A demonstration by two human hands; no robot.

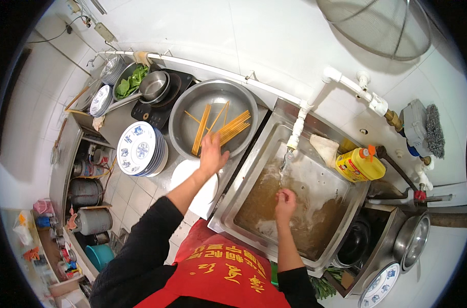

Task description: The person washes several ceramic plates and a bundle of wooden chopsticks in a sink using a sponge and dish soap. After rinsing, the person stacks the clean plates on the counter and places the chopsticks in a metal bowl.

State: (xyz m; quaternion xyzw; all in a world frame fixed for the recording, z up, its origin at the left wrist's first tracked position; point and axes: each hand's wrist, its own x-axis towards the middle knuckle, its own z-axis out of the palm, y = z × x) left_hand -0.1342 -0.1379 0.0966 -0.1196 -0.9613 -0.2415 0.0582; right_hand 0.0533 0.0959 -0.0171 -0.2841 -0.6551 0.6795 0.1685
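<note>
My left hand (pixel 213 156) reaches over the near rim of a wide steel basin (pixel 179 133), thumb apart from the fingers. Its fingertips are close to several wooden chopsticks (pixel 233 127) lying loose inside the basin; whether they touch is hard to tell. Over the steel sink (pixel 248 181), my right hand (pixel 286 204) has its fingers curled together, and I see nothing in them. Cloudy brown water (pixel 264 208) with patches of foam fills the sink. A thin stream runs into it from the tap (pixel 288 157), beyond my right hand.
Left of the basin stand stacked blue-and-white plates (pixel 135 148) and an induction cooker (pixel 148 111) carrying a saucepan (pixel 153 85). A yellow detergent bottle (pixel 358 164) and a folded cloth (pixel 324 149) rest on the sink's back edge. White pipes (pixel 304 109) run along the wall.
</note>
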